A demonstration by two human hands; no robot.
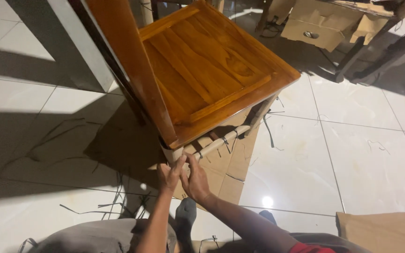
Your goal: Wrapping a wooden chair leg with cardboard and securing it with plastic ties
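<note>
A glossy orange-brown wooden chair (202, 70) stands on flattened cardboard (230, 164), its near front leg (172, 153) wrapped in pale paper.

One wooden chair (212, 70), two hands, the left hand (168, 175) and right hand (195, 180), one flat cardboard sheet (230, 164) beneath it, one cardboard-wrapped drawer (312, 33).

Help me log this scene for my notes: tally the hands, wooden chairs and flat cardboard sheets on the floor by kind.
Hands, left hand and right hand: 2
Glossy orange-brown wooden chair: 1
Flat brown cardboard sheets, under the chair and lower right: 2
Total: 5
</note>
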